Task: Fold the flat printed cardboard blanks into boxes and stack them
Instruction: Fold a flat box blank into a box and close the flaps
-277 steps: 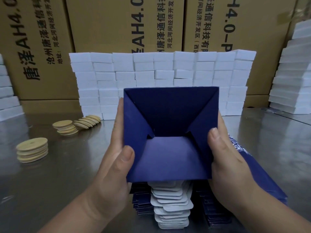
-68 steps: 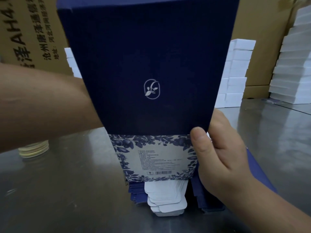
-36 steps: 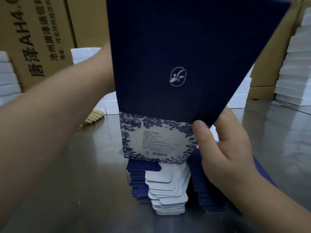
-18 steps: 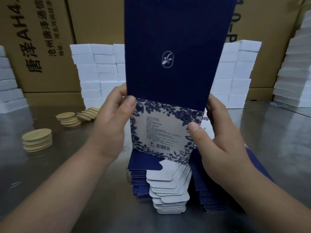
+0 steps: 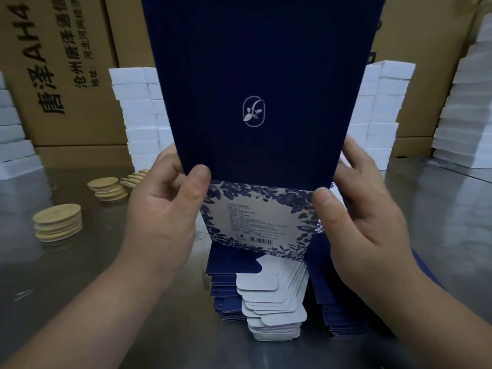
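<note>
Box (image 5: pixel 255 89) drawn nearer, left hand (image 5: pixel 159 217) and right hand (image 5: pixel 364 217) each grip its lower corners

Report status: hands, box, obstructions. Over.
Left hand, right hand: both pinch navy box at lower edge. Box upright above stack of flat blanks. Wooden discs off left, apart.

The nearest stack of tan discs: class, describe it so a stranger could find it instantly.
Start at the metal table, left of the upheld navy box. Among the tan disc piles there, this stack is nearest and farthest left, standing alone and neatly squared; the other piles sit further back, one spread into a fan.
</note>
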